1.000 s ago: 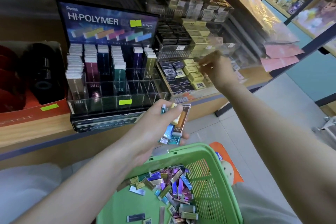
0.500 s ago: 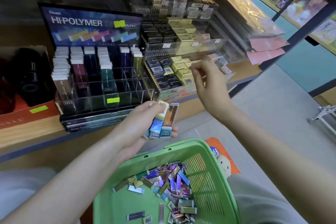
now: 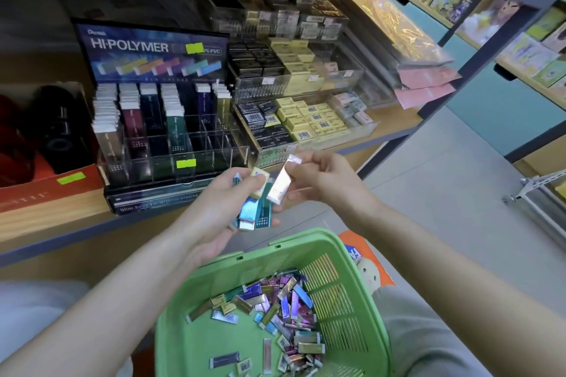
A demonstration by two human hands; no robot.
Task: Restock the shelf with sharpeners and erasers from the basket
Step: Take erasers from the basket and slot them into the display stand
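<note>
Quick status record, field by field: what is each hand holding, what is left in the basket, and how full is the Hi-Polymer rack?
left hand: grips a bundle of slim erasers, blue, teal and yellow
right hand: pinches one silver eraser, right beside the bundle
basket: green, with many loose erasers piled toward its right side
display rack: rear rows stocked; front-right compartments look bare
position: both hands above the basket, in front of the rack
</note>
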